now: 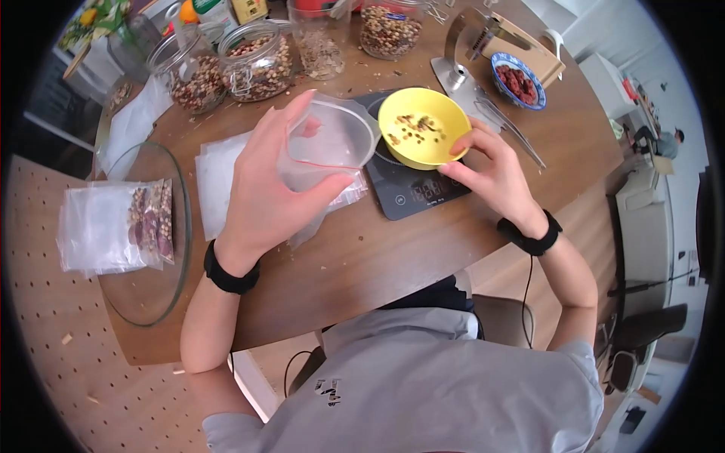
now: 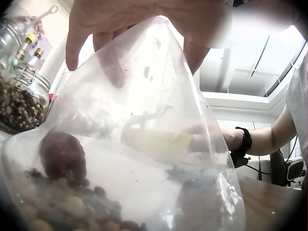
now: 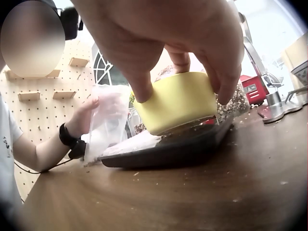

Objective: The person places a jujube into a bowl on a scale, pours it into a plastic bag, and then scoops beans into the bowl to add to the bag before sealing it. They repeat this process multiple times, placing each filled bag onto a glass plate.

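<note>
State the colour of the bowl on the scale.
The bowl is plain yellow, inside and out, showing best in the head view.

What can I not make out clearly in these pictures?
Reading on the scale: head view, digits blurred.
Kinds of bits in the yellow bowl: head view, too small.
Bottom of the clear bag: left wrist view, cut off by the lower edge.
Right hand's fingertips: left wrist view, obscured by the bag.
</note>
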{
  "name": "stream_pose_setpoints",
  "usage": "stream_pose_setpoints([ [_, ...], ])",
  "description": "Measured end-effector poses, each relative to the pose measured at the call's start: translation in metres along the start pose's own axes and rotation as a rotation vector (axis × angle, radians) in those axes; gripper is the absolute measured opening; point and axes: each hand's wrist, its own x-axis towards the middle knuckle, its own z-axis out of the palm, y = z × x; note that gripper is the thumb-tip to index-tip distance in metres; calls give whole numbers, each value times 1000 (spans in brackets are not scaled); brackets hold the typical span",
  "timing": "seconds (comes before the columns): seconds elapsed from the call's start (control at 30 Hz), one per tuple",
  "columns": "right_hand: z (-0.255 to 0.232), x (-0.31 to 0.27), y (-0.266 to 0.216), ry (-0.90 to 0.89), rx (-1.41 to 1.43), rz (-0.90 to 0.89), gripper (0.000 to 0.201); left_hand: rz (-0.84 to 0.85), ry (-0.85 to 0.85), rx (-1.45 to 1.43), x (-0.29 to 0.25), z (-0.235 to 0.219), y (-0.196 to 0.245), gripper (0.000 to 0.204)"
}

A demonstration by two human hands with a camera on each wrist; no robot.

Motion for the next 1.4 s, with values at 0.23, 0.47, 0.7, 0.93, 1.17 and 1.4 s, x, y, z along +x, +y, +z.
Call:
stream_pose_setpoints([
  [0.23, -28, -6, -28, -86, 98, 96, 26, 37, 8, 73, 1, 2, 3, 89],
  [0.47, -61, 15, -78, -52, -55, 56, 33, 90, -7, 169, 1, 1, 4, 89],
  [0.7, -64, 42, -125, -145, -185, -75, 37, 83, 20, 116, 0, 5, 6, 86],
  [0.93, -43, 60, -163, -230, -504, -416, 36, 83, 103, 139, 1, 5, 2, 84],
  [1.17, -35, 74, -145, -226, -701, -1132, 29, 178, 269, 5, 5, 8, -9, 59],
  [1.4, -31, 67, -115, -101, -549, -1043, 23, 129, 193, -46, 3, 5, -4, 67],
])
